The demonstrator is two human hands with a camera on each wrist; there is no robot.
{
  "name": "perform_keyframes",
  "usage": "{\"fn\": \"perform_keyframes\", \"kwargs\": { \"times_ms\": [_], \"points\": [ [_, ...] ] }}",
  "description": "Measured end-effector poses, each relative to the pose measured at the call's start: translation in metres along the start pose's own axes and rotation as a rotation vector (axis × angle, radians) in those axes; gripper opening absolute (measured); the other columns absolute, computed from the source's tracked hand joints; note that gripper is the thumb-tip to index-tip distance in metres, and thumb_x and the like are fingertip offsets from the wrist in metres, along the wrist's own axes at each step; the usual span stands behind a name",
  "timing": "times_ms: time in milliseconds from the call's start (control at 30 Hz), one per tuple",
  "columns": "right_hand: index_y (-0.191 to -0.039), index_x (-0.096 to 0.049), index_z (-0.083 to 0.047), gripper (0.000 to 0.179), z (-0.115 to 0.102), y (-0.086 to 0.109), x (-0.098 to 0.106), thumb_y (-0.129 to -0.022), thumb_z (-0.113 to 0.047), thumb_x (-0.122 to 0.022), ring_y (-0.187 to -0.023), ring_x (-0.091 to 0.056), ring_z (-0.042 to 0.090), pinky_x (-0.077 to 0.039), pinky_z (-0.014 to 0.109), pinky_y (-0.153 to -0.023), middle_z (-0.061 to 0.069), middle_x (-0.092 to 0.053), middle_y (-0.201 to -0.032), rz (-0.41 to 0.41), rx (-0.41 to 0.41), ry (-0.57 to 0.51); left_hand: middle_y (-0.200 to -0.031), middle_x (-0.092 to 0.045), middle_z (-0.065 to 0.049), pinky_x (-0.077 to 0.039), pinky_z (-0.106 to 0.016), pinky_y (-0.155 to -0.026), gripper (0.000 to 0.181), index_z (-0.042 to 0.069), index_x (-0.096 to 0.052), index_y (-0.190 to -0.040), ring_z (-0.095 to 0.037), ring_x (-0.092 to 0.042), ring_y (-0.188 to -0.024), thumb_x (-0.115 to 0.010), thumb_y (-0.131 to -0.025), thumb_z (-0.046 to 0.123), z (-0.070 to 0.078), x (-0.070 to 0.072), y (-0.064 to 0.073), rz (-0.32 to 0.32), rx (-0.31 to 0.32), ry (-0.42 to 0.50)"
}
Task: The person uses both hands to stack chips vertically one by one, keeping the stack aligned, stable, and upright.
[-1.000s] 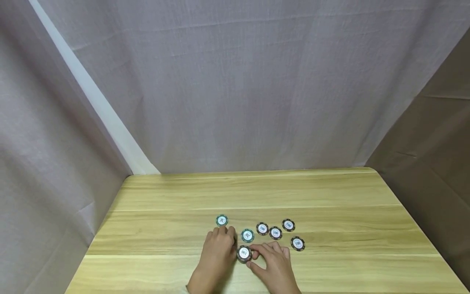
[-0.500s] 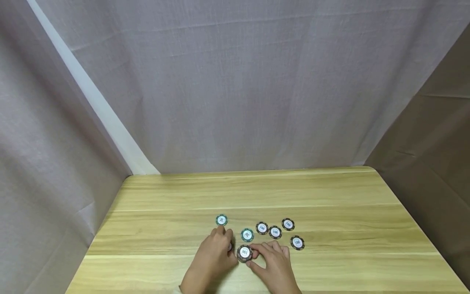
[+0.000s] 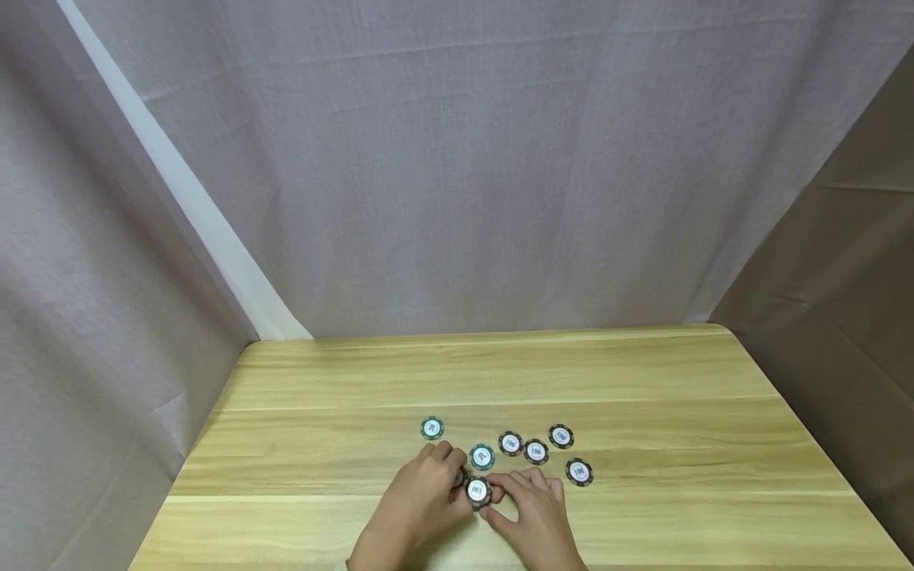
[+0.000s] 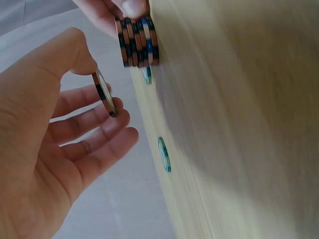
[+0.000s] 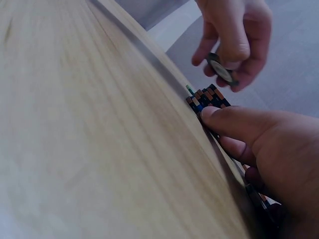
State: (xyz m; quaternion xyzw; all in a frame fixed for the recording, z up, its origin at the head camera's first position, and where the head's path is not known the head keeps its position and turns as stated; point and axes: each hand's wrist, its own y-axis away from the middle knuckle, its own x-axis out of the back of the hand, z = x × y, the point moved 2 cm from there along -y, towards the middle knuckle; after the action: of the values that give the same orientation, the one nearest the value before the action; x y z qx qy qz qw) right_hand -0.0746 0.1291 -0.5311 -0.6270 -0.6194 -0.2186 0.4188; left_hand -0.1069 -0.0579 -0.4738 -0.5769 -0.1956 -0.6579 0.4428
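At ten o'clock from the stack (image 3: 478,491), left hand (image 3: 426,490) pinches a chip (image 4: 103,93); right hand (image 3: 533,511) grips the stack. Likely stacking; next needs level lowering.

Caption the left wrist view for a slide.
Left hand pinches one poker chip near a chip stack held by the right hand.

Looked forward and down from the head, farthest back, over the left hand (image 3: 421,493), the right hand (image 3: 534,511), the tabletop (image 3: 343,381) and the grey curtain (image 3: 457,174) beyond. Looked sideways from the left wrist, close along the left hand. Looked equally close from the right wrist, past the right hand toward the left. Shared the chip stack (image 4: 137,42) and lone chip (image 4: 103,94) between wrist views.
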Motion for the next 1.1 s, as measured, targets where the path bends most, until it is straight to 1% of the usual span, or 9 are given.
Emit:
{"fn": "perform_keyframes", "kwargs": {
  "times_ms": [67,167,300,433,633,733,833,967,1100],
  "points": [
    [-0.111,-0.077,-0.028,0.038,0.0,0.0,0.0,-0.077,-0.036,-0.092,-0.089,-0.045,0.001,-0.028,0.034,-0.08,-0.032,-0.054,-0.086,-0.005,-0.003,-0.005,-0.089,-0.063,0.004,-0.053,-0.021,-0.064,0.024,0.01,-0.072,-0.101,-0.009,-0.054,-0.078,-0.078,-0.082,0.023,0.005,0.0,-0.001,0.019,-0.027,-0.015],
    [-0.111,-0.078,-0.028,0.037,0.0,0.001,0.0,-0.077,-0.035,-0.092,-0.09,-0.047,0.002,-0.029,0.035,-0.081,-0.029,-0.061,-0.091,0.012,0.006,0.008,-0.09,-0.065,0.003,-0.051,-0.02,-0.062,0.022,0.012,-0.071,-0.099,-0.008,-0.055,-0.077,-0.078,-0.082,0.023,0.013,-0.001,-0.002,0.047,-0.07,-0.043],
    [-0.107,-0.078,-0.027,0.035,0.001,0.001,-0.002,-0.075,-0.031,-0.091,-0.092,-0.051,0.004,-0.033,0.035,-0.082,-0.022,-0.072,-0.1,0.071,0.046,0.041,-0.09,-0.066,0.004,-0.05,-0.017,-0.061,0.019,0.014,-0.07,-0.098,-0.007,-0.057,-0.076,-0.08,-0.084,0.023,0.022,-0.004,-0.003,0.085,-0.131,-0.075],
    [-0.104,-0.078,-0.024,0.034,0.002,0.002,-0.003,-0.073,-0.026,-0.091,-0.094,-0.054,0.005,-0.034,0.035,-0.083,-0.019,-0.074,-0.1,0.112,0.084,0.058,-0.091,-0.065,0.005,-0.049,-0.016,-0.062,0.019,0.015,-0.07,-0.097,-0.008,-0.057,-0.075,-0.081,-0.084,0.023,0.028,-0.008,-0.003,0.095,-0.165,-0.111],
    [-0.101,-0.077,-0.024,0.031,0.003,0.002,-0.004,-0.072,-0.024,-0.091,-0.094,-0.054,0.005,-0.035,0.036,-0.084,-0.019,-0.074,-0.099,0.107,0.08,0.048,-0.093,-0.066,0.006,-0.051,-0.019,-0.064,0.018,0.017,-0.072,-0.098,-0.009,-0.059,-0.078,-0.082,-0.089,0.027,0.031,-0.012,-0.001,0.085,-0.153,-0.161],
    [-0.099,-0.076,-0.026,0.03,0.003,0.002,-0.004,-0.073,-0.024,-0.09,-0.094,-0.053,0.005,-0.034,0.036,-0.084,-0.02,-0.073,-0.099,0.095,0.064,0.035,-0.093,-0.068,0.006,-0.05,-0.021,-0.064,0.016,0.019,-0.073,-0.098,-0.009,-0.061,-0.078,-0.079,-0.093,0.032,0.032,-0.012,-0.001,0.084,-0.135,-0.2],
    [-0.098,-0.076,-0.027,0.029,0.003,0.002,-0.005,-0.073,-0.024,-0.09,-0.094,-0.053,0.005,-0.034,0.036,-0.083,-0.021,-0.073,-0.1,0.084,0.056,0.03,-0.094,-0.07,0.006,-0.049,-0.023,-0.062,0.015,0.02,-0.074,-0.1,-0.01,-0.063,-0.078,-0.076,-0.095,0.034,0.034,-0.011,-0.001,0.061,-0.113,-0.226],
    [-0.098,-0.076,-0.026,0.029,0.004,0.003,-0.005,-0.073,-0.027,-0.091,-0.094,-0.053,0.005,-0.035,0.036,-0.083,-0.02,-0.073,-0.1,0.087,0.06,0.038,-0.098,-0.071,0.005,-0.051,-0.024,-0.063,0.017,0.021,-0.074,-0.107,-0.011,-0.064,-0.08,-0.079,-0.094,0.03,0.034,-0.01,0.0,0.0,-0.088,-0.219],
    [-0.103,-0.078,-0.027,0.032,0.004,0.001,-0.004,-0.074,-0.032,-0.092,-0.093,-0.053,0.004,-0.034,0.036,-0.083,-0.02,-0.074,-0.1,0.083,0.051,0.043,-0.1,-0.072,0.004,-0.053,-0.024,-0.063,0.02,0.019,-0.075,-0.107,-0.011,-0.064,-0.08,-0.083,-0.089,0.023,0.034,-0.009,0.0,-0.013,-0.084,-0.191]
  ]
}}
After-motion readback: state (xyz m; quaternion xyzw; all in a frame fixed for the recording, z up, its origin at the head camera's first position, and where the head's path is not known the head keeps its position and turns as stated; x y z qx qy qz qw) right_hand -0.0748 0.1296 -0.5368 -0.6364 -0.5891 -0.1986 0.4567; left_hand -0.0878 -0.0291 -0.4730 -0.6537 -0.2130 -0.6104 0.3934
